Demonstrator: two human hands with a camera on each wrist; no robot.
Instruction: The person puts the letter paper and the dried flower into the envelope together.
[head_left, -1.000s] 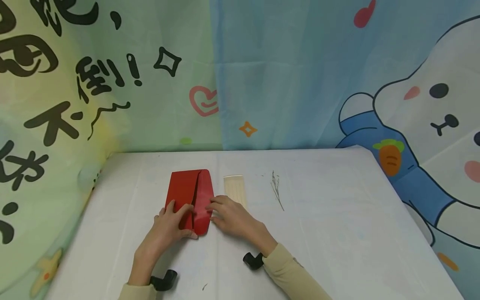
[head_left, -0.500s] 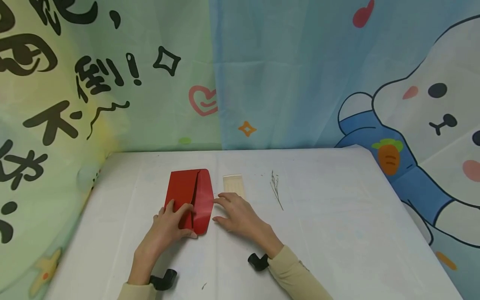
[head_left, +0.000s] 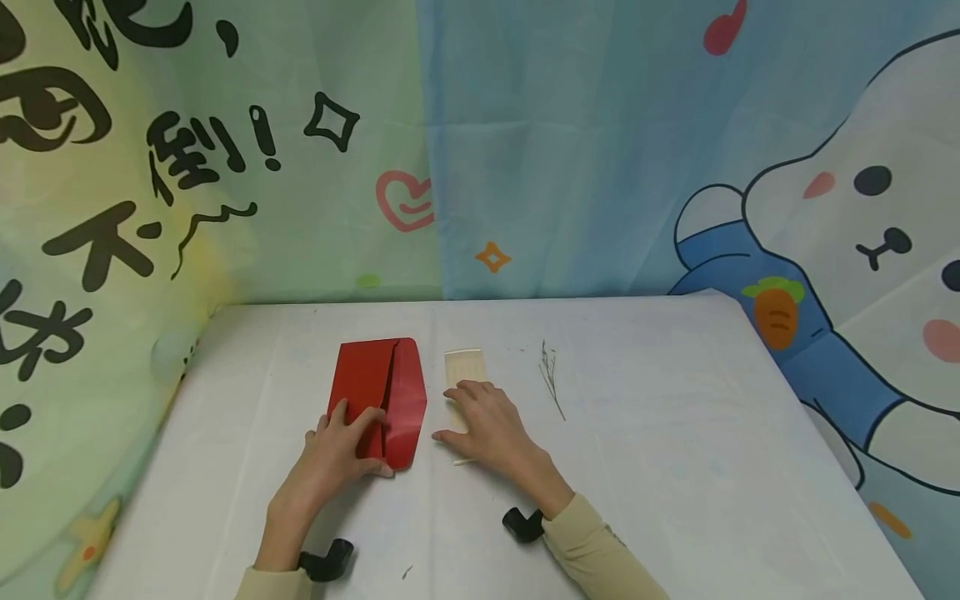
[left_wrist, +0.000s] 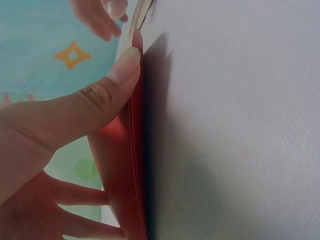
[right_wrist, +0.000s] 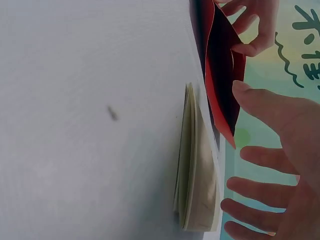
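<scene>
A red envelope (head_left: 407, 400) lies on the white table with its flap to the right, its mouth gaping in the right wrist view. My left hand (head_left: 322, 458) holds the envelope's near part, index finger bent at the mouth. In the left wrist view, the thumb (left_wrist: 125, 67) lies along the envelope's edge. My right hand (head_left: 487, 425) hovers over a cream folded paper (head_left: 465, 365), fingers spread and holding nothing. The right wrist view shows the paper's stacked layers (right_wrist: 200, 190) standing apart from those fingers. The hand covers the paper's middle in the head view.
A thin dried sprig (head_left: 551, 375) lies right of the paper. One small dark bit (head_left: 407, 572) is near the table's front. Black wrist mounts (head_left: 327, 562) stick out from both wrists. A printed cloth backdrop (head_left: 570, 167) hangs behind the white table (head_left: 660, 467).
My right hand has left the envelope's flap edge and moved right, over the folded paper, with its fingers spreading. The left hand and the envelope have stayed in place.
</scene>
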